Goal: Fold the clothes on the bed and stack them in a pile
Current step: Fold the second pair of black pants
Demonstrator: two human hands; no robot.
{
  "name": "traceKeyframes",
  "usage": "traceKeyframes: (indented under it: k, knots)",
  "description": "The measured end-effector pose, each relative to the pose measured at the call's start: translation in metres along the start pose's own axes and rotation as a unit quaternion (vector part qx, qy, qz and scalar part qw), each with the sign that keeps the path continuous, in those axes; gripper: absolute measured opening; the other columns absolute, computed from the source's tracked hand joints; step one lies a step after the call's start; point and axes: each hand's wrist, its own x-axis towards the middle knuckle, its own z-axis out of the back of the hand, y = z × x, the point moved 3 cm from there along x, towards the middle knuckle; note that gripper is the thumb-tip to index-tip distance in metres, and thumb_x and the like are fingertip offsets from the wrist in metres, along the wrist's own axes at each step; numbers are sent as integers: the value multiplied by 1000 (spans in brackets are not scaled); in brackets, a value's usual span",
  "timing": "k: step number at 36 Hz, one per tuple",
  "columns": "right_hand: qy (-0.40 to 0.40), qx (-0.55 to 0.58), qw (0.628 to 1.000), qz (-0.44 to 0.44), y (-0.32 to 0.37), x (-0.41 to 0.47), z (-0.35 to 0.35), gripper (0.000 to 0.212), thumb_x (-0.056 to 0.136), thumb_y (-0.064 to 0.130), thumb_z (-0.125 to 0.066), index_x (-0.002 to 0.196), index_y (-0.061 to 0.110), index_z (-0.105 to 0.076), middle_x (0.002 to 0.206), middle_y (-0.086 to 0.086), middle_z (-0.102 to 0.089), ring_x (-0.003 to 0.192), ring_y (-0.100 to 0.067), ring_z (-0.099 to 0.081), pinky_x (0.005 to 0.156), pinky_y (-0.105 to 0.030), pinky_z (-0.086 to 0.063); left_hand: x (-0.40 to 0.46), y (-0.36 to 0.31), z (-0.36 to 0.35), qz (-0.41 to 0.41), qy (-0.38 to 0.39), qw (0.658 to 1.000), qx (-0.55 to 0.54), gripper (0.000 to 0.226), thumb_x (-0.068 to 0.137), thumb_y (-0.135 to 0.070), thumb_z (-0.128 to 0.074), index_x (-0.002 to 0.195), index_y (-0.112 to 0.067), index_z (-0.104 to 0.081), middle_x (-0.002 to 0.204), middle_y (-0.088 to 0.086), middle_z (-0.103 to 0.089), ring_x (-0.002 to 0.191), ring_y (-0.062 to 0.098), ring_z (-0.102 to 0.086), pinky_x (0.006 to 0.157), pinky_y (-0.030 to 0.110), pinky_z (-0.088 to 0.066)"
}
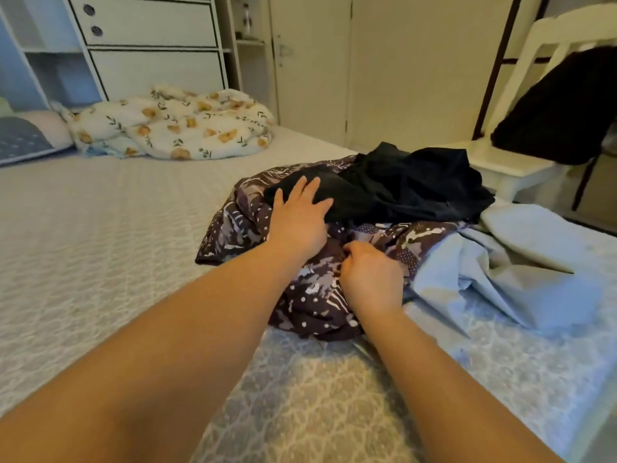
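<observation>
A heap of unfolded clothes lies on the bed [100, 235] at centre right. A dark purple patterned garment [314, 305] is at the bottom, a black garment [410, 188] lies on top at the back, and a light blue garment [494, 282] spreads to the right. My left hand [300, 218] rests flat with spread fingers on the edge of the black garment and the patterned one. My right hand [370, 275] has its fingers curled into the patterned garment, pinching a fold of it.
A floral quilt [173, 125] is bunched at the far side of the bed beside a blue pillow [23, 138]. A white chair [521, 162] with dark cloth over its back stands at the right. Drawers [147, 38] and wardrobe doors line the far wall.
</observation>
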Motion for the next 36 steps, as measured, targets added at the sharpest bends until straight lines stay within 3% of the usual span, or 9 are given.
traceKeyframes:
  k: [3,5,8,11,14,21,25,29,36]
  knots:
    - [7,24,1000,-2,-3,-6,-2,30,97,19,-37,122,14,-55,113,-9,-62,92,-30,-61,63,-32,-31,3,2,-7,-5,14,998,66,40,97,-17,-39,135,-25,-49,133,4,-53,126,25,-46,114,49,-20]
    - [17,24,1000,6,-1,-6,1,32,97,19,-37,126,16,-51,119,-7,-59,95,-30,-60,65,-32,-32,0,4,-2,-10,-7,996,93,35,97,-14,-38,128,-22,-53,115,4,-62,108,26,-58,96,41,-39]
    - [-2,57,998,23,1,-4,14,40,95,17,-41,135,19,-44,136,-3,-45,111,-25,-52,73,-32,-41,-6,6,16,-36,-29,995,91,29,96,-16,-41,123,-22,-50,105,4,-62,93,27,-62,67,36,-41]
    - [-77,47,995,45,4,-4,37,54,86,14,-60,138,13,-45,143,-9,-41,126,-29,-43,92,-40,-46,-20,3,39,-119,-35,989,80,22,96,-18,-43,117,-20,-49,95,4,-59,82,27,-61,60,37,-41]
    - [-148,25,988,38,8,3,62,64,74,17,-77,133,10,-52,139,-16,-45,125,-35,-46,93,-47,-45,-40,10,65,-163,-8,985,51,28,94,-11,-42,121,-18,-45,90,6,-56,74,26,-56,57,37,-42]
    - [-37,-79,996,21,12,14,95,56,86,33,-63,138,30,-43,153,-3,-24,139,-25,-21,109,-39,-23,-107,66,152,-143,15,988,54,20,95,-22,-41,115,-24,-47,92,2,-63,73,22,-54,57,31,-36]
    - [-28,-123,992,23,39,9,125,54,84,30,-63,134,37,-43,154,-2,-21,138,-27,-20,107,-46,-23,-155,123,213,-88,5,992,90,24,97,-27,-40,120,-31,-45,105,-5,-64,87,16,-56,68,29,-40]
    - [9,-81,991,107,108,10,155,42,91,23,-55,131,33,-43,144,-3,-30,121,-29,-39,82,-37,-46,-211,184,270,-17,-35,992,119,22,97,-30,-40,118,-35,-46,108,-8,-63,84,11,-51,66,24,-33]
    - [-67,31,968,240,265,-3,224,29,97,33,-48,123,29,-57,121,2,-55,106,-24,-55,74,-32,-44,-312,281,372,180,-198,959,91,18,95,-29,-46,108,-27,-58,100,11,-68,90,36,-59,65,35,-41]
